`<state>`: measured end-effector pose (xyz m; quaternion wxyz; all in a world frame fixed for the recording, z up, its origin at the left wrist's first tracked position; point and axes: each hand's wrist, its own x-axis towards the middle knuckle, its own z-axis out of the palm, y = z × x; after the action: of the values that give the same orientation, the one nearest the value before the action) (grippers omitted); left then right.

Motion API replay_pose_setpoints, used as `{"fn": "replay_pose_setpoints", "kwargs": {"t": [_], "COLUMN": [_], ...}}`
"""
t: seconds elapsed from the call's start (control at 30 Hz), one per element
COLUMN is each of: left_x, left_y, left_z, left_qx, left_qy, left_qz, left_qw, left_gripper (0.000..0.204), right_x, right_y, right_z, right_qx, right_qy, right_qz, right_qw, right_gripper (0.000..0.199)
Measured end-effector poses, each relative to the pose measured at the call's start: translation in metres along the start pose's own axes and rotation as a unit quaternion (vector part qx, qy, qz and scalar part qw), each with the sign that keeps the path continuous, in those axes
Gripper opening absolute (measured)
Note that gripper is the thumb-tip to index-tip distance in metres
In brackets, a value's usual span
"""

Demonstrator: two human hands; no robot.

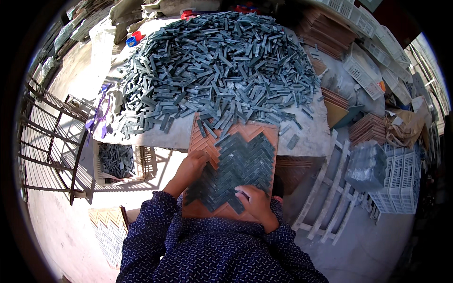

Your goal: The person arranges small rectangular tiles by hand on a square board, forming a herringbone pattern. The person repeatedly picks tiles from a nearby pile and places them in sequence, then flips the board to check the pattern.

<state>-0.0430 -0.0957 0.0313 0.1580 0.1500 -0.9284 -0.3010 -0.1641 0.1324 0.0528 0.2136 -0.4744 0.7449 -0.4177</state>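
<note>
A reddish-brown tray (pixel 255 128) with herringbone slots leans from the table edge to my lap. Dark grey-green stone strips (pixel 236 165) fill most of its slots in a zigzag pattern; bare slots show at the upper left and along the lower edge. At the tray's left side, my left hand (pixel 192 165) is closed over the bare slots, its fingertips turned down so that I cannot see what they hold. My right hand (pixel 257 203) is low on the tray's right half, thumb and fingers pinching a stone strip (pixel 242 198) against the laid ones.
A large heap of loose stone strips (pixel 212 70) covers the table (pixel 311 137). A crate of strips (pixel 97 165) stands below left, beside a metal rack (pixel 47 141). To the right are a wooden pallet (pixel 330 188), stacked trays (pixel 325 33) and white plastic crates (pixel 398 184).
</note>
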Motion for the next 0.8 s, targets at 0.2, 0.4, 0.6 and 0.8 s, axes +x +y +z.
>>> {"fn": "replay_pose_setpoints", "kwargs": {"t": [0.2, 0.4, 0.6, 0.8], "left_x": [0.012, 0.018, 0.002, 0.011], "left_y": [0.004, 0.015, 0.01, 0.01], "left_z": [-0.003, 0.003, 0.013, 0.008], "left_qx": [-0.003, -0.022, -0.025, -0.071], "left_qy": [0.046, -0.091, -0.034, -0.067], "left_qz": [-0.021, -0.034, -0.019, -0.06], "left_qw": [0.999, 0.995, 0.999, 0.993], "left_gripper": [0.02, 0.04, 0.043, 0.033], "right_x": [-0.001, -0.003, -0.005, -0.002], "right_y": [0.002, 0.005, 0.008, 0.002], "right_z": [0.0, -0.004, -0.004, 0.003], "right_qx": [0.007, 0.014, 0.0, 0.014], "right_qy": [0.003, 0.011, 0.008, -0.006], "right_qz": [0.004, 0.009, 0.012, -0.001], "right_qw": [1.0, 1.0, 1.0, 1.0], "right_gripper": [0.019, 0.019, 0.019, 0.019]}}
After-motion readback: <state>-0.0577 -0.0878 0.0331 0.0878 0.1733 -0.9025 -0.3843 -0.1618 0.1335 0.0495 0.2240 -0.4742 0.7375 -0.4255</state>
